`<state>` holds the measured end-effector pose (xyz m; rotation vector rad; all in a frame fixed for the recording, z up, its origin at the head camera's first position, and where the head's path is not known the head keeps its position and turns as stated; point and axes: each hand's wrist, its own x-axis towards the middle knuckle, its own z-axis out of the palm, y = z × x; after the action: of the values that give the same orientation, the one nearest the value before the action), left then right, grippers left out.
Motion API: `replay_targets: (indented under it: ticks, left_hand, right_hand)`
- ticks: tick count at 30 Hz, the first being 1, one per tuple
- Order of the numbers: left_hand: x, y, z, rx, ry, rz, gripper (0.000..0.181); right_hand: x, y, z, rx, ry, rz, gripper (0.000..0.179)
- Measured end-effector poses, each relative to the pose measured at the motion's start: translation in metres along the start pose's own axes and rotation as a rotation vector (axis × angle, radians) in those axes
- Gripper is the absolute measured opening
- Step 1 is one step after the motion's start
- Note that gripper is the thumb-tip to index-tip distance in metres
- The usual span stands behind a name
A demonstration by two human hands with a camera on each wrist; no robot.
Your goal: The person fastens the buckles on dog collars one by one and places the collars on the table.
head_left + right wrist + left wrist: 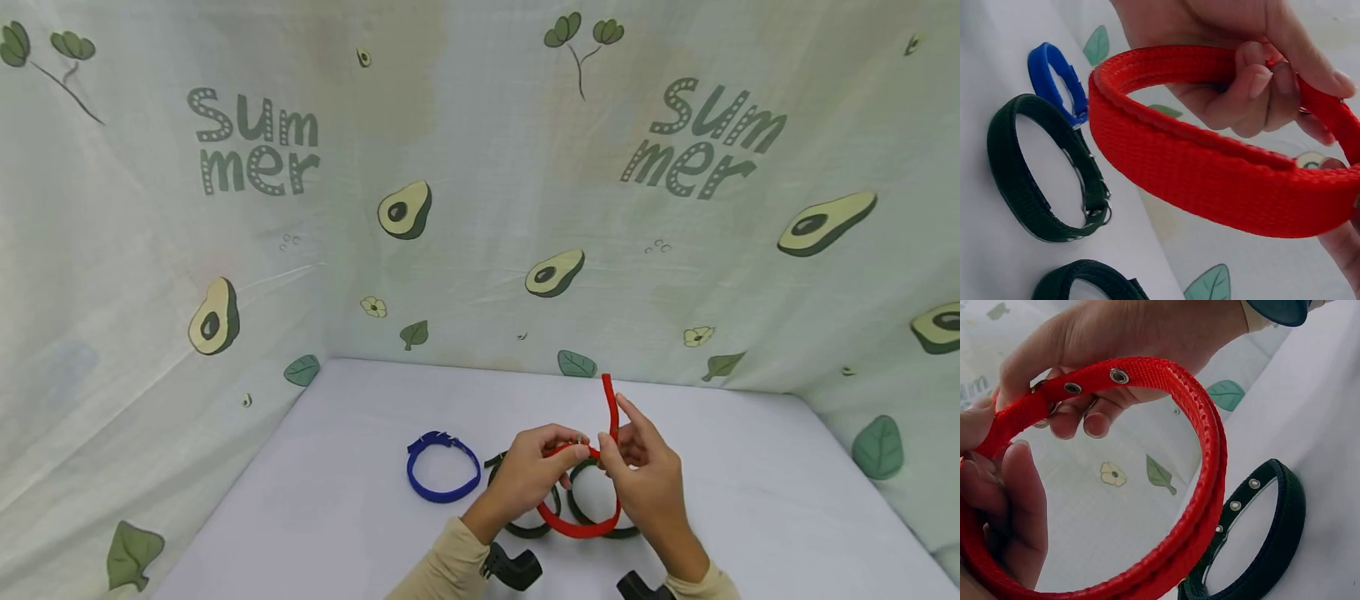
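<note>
Both hands hold a red dog collar (579, 530) bent into a loop and raised over the table. My left hand (528, 471) pinches it at the left of the buckle area, thumb on top. On the strap's other side, my right hand (651, 483) grips it between thumb and fingers, and the free strap end points up past its fingertips. Metal eyelets show on the red strap in the left wrist view; fingers partly hide the buckle. Behind the loop, a dark green collar (1007, 162) and a second green collar (1054, 281) lie on the table.
A blue collar (442, 497), buckled into a ring, lies on the white table (337, 500) left of the hands. Printed cloth (465, 125) with avocados and leaves hangs behind the table and along its sides. Black wrist devices (516, 568) sit near the sleeves.
</note>
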<state>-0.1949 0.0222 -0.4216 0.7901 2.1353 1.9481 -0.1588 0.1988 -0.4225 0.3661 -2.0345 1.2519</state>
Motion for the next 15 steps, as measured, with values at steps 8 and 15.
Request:
replay_targets:
  ticks: [8,15]
  left_hand:
    - [-0.0002,0.0011,-0.0057,0.005,0.020,0.026,0.023]
    - [0.0008,0.0040,-0.0078,0.038,0.023,0.041,0.025]
  right_hand:
    - [0.0018,-0.0014,-0.0033,0.036,-0.051,0.028,0.072]
    - [0.0024,-0.0024,-0.0031,0.094,-0.062,0.052,0.055]
